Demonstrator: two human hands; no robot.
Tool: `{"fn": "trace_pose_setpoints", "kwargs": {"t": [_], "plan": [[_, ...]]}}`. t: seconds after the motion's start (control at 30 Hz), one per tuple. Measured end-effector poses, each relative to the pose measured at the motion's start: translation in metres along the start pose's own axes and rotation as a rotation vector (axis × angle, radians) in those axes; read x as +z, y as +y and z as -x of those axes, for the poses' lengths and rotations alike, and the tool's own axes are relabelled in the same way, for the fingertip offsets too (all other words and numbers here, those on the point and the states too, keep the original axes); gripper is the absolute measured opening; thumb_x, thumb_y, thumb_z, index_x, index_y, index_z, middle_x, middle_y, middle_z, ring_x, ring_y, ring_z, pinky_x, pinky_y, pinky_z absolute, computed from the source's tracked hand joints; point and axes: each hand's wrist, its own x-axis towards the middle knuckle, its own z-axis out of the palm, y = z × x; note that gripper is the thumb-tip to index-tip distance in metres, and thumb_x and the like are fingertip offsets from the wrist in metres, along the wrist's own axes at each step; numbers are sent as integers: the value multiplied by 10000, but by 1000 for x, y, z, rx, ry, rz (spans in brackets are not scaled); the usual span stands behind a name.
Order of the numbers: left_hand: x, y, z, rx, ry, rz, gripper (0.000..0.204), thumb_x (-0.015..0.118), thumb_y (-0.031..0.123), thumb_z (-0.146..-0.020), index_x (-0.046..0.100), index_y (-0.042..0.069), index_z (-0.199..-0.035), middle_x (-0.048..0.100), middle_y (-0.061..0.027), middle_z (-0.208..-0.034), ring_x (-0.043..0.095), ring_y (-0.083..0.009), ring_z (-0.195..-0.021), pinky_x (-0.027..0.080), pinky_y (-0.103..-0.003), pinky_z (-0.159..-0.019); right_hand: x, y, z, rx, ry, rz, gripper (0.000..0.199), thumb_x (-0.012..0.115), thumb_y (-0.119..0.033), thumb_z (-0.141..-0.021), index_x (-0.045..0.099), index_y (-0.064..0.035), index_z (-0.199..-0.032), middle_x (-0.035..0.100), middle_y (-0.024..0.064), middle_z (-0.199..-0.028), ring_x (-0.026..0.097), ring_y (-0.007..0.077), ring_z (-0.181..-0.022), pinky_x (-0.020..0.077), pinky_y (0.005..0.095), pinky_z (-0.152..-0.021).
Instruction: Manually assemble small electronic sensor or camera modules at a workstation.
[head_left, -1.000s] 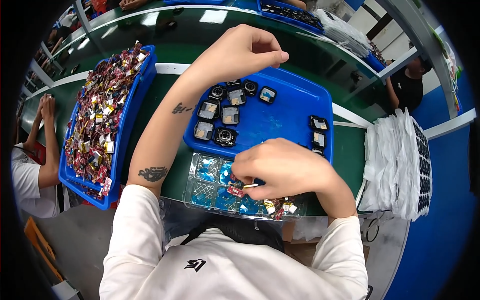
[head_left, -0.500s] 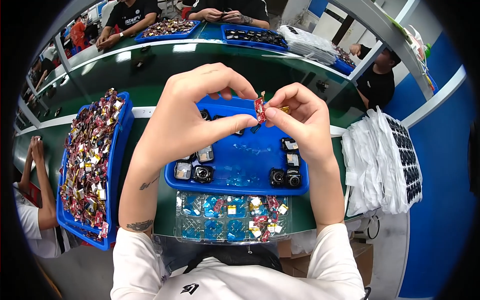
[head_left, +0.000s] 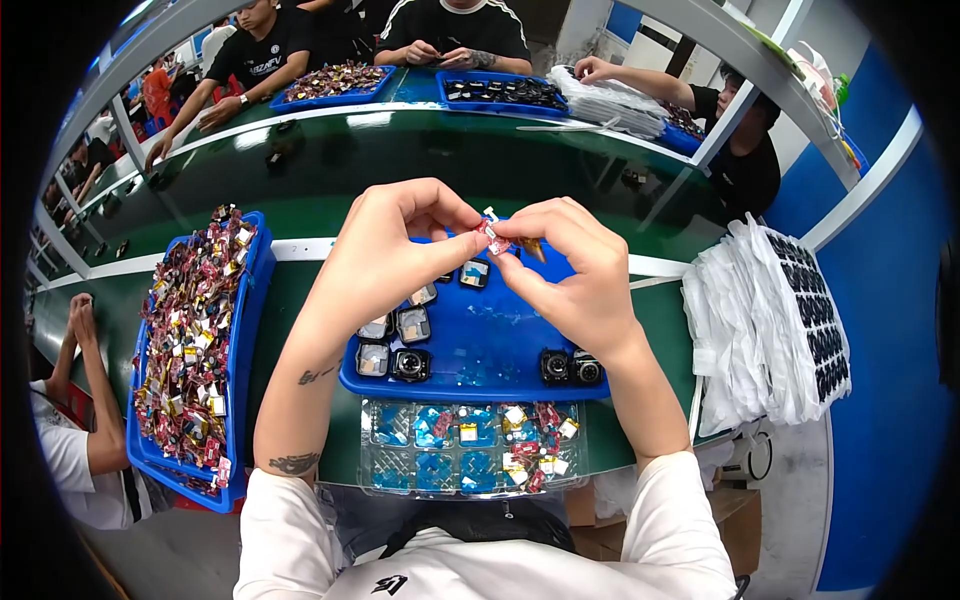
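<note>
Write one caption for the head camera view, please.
Left hand and right hand hold a red circuit board above a blue tray.

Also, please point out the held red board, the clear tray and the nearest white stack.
Red board (head_left: 496, 240): head view, visible face.
Clear tray (head_left: 425, 492): head view, near rim.
White stack (head_left: 738, 335): head view, pale side.

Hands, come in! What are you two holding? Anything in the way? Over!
Left hand, right hand: both pinching small red board. Board near blue tray's far edge. Nothing visibly blocking.

the white shirt (head_left: 500, 562) bears a black emblem (head_left: 390, 584), left forearm (head_left: 312, 365) tattooed
</note>
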Motion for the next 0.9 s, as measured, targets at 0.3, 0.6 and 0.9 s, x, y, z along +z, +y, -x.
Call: {"fn": "trace_pose_setpoints", "kwargs": {"t": [0.3, 0.6, 0.9], "plan": [[-6, -4, -3, 17, -111, 10, 134, 690, 95, -808, 699, -33, -843, 677, -52, -760, 603, -69, -714, 470, -203, -642, -4, 6, 2, 97, -15, -133, 65, 719, -44, -735, 673, -37, -781, 644, 71, -768, 617, 158, -708, 488, 266, -646], [-10, -14, -7, 87, -103, 168, 116, 682, 88, -821, 703, -25, -840, 672, -52, -786, 615, -92, -741, 469, -214, -685, -9, 12, 1, 466, -79, -683, 117, 704, -92, -829, 663, 9, -872, 671, 56, -825, 638, 108, -785, 500, 243, -738], [-5, -1, -7, 99, -28, -22, 153, 753, 105, -766, 678, -10, -835, 655, -44, -827, 579, -72, -747, 464, -224, -660, -6, 20, 1, 568, -193, -802, 144, 677, -118, -861, 649, 19, -894, 661, 64, -805, 633, 108, -738, 512, 247, -686]]}}
